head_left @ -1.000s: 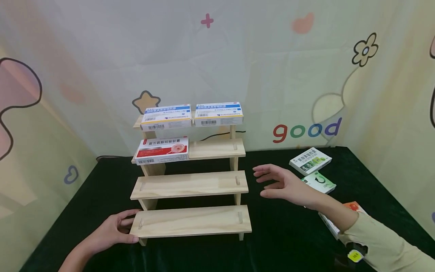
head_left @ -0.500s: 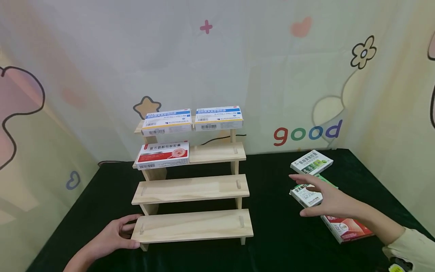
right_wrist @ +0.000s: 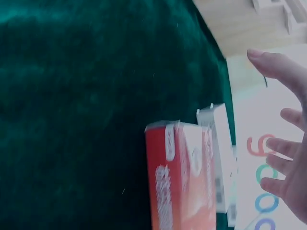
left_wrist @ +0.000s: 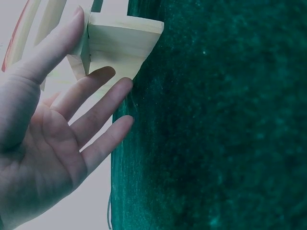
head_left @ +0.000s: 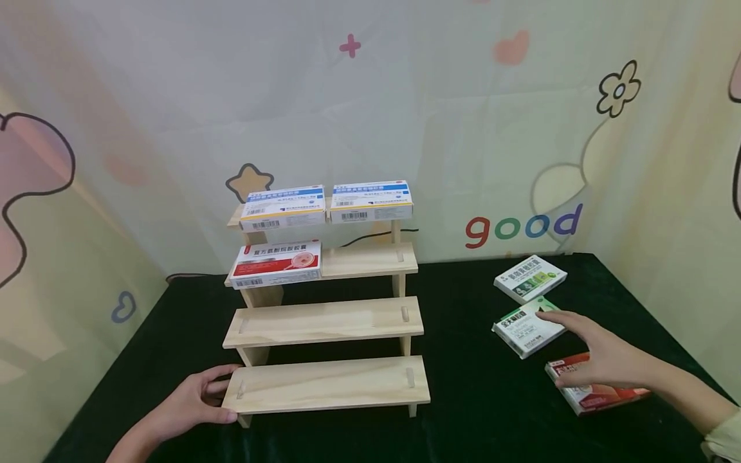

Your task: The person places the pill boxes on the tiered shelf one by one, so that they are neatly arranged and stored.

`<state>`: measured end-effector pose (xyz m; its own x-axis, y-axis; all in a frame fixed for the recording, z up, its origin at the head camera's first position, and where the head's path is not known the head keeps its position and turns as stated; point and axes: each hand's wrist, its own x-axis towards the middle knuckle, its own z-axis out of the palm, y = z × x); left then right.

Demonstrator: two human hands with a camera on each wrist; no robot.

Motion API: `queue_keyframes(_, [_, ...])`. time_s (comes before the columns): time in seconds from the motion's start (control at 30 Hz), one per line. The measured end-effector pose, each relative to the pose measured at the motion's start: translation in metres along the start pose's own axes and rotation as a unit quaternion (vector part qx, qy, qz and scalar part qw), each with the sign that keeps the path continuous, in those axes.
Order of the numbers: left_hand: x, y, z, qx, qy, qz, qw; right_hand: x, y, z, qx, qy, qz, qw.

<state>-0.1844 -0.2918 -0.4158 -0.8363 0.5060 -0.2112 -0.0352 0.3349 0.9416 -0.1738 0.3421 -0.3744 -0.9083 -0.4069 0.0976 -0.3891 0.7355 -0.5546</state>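
A four-tier wooden display stand (head_left: 324,319) faces me on the dark green cloth. My left hand (head_left: 188,405) holds the left end of its lowest shelf, thumb at the front corner and index finger at the back corner. In the left wrist view, the other fingers of that hand (left_wrist: 53,139) extend loosely beside the wood. My right hand (head_left: 610,354) hovers with spread fingers over a red medicine box (head_left: 602,397), its index finger overlapping a white-and-green medicine box (head_left: 523,331). Nothing is in its grasp; in the right wrist view the red box (right_wrist: 192,177) lies apart from the fingers.
Two white-and-blue medicine boxes (head_left: 283,209) stand side by side on the top shelf. A red-and-white box (head_left: 276,263) occupies the left of the second shelf. Behind the right-hand boxes lies another white-and-green box (head_left: 529,278). A printed curtain (head_left: 440,128) closes off the back.
My right hand has moved from beside the stand rightward and nearer to me, over the loose boxes. My left hand stays at the lowest shelf, and the boxes have not moved.
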Motion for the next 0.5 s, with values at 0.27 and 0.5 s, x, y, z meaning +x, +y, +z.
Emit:
queue_keyframes(0.27, [0.001, 0.001, 0.001, 0.007, 0.002, -0.007, 1.0, -0.013, 0.03, 0.0, -0.029, 0.013, 0.003, 0.9995])
queue_keyframes(0.5, [0.001, 0.002, 0.001, 0.001, 0.002, -0.01, 0.9999, -0.022, 0.048, 0.002, -0.059, 0.017, 0.017, 0.998])
